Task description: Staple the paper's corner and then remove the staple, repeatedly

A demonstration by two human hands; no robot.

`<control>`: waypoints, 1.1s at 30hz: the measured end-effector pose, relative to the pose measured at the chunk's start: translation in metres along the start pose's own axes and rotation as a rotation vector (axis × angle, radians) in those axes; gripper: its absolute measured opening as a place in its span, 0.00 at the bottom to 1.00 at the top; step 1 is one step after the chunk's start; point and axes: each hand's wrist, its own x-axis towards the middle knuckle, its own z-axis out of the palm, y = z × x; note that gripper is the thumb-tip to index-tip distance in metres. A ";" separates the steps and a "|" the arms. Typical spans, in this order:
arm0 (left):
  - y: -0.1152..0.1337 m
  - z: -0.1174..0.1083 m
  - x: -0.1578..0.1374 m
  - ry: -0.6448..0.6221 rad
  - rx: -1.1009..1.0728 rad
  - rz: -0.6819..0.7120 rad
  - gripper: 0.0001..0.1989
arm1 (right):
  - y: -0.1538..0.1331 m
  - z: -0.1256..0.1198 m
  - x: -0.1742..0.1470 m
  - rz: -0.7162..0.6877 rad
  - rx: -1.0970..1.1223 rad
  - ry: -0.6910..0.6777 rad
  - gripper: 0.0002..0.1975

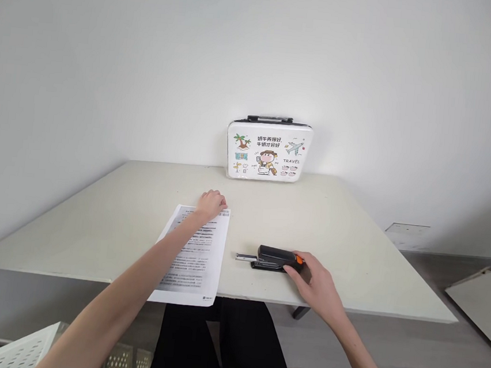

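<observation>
A printed sheet of paper (189,265) lies on the table, its lower end hanging over the front edge. My left hand (211,204) is at the sheet's top right corner, fingers curled closed on its edge; the forearm crosses the print. To the right of the paper, a black stapler (275,257) rests flat on the table. A metal staple tray (246,257) sticks out of its left end. My right hand (312,283) grips the stapler's rear end, thumb and fingers around the orange part.
A white case with cartoon pictures (268,151) stands against the wall at the back of the pale table (353,235). Below the table on the left is a white perforated thing (21,350). A wall socket plate (408,229) is on the right.
</observation>
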 end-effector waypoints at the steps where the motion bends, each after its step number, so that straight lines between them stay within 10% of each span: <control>1: 0.002 -0.001 0.001 0.007 -0.019 0.003 0.08 | 0.000 0.000 0.000 0.001 0.003 -0.002 0.21; 16: 0.073 -0.044 -0.104 -0.173 -0.647 0.112 0.13 | -0.003 -0.002 -0.001 0.007 0.001 0.003 0.22; 23: 0.083 -0.047 -0.131 -0.230 -0.649 0.041 0.17 | -0.002 -0.002 0.000 -0.006 -0.008 0.014 0.22; 33: 0.090 -0.036 -0.147 -0.130 -0.451 0.306 0.12 | 0.000 -0.002 -0.001 -0.004 -0.005 0.002 0.22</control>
